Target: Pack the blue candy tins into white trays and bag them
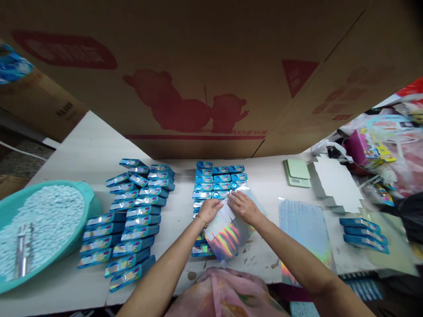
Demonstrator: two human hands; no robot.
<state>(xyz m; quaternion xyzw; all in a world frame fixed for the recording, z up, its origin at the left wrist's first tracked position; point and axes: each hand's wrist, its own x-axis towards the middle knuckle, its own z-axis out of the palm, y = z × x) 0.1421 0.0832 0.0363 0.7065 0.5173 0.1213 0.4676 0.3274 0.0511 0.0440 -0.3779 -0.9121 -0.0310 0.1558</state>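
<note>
My left hand [211, 210] pinches the upper left part of a shiny holographic sticker sheet [226, 240], with its thumb and fingertips closed. On the sheet's upper right, my right hand [243, 206] has its fingers bent together over the edge, gripping it. White blank strips show on the sheet between the hands. Under and behind it stand rows of small blue boxes [221, 178], partly covered by the sheet and my hands. Whether a loose sticker is between my fingertips is too small to tell.
More blue boxes [140, 222] stand in rows to the left. Beyond them is a turquoise basin [86, 193] of pale tablets with a metal scoop [23, 251]. At right lie another holographic sheet [304, 229], a green scale [297, 172] and a white carton [337, 185]. A large cardboard box [198, 44] walls the back.
</note>
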